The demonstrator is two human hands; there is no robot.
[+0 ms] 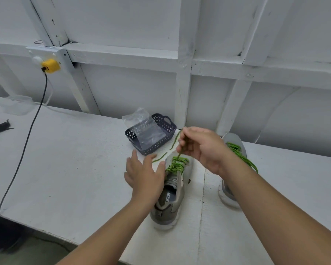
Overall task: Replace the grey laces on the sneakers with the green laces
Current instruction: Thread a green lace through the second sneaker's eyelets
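Head view: right grip pinches the green lace above the sneaker; left grip spread beside it.

— What stands at the back of the white table?
— A dark perforated basket holding a clear plastic bag.
— And left?
— A yellow plug on the wall, its black cable trailing down across the table.

Partial print "MORY F" read on insole label inside near grey sneaker; rest of wording cut off by collar. Small mark at heel too blurred to be read.
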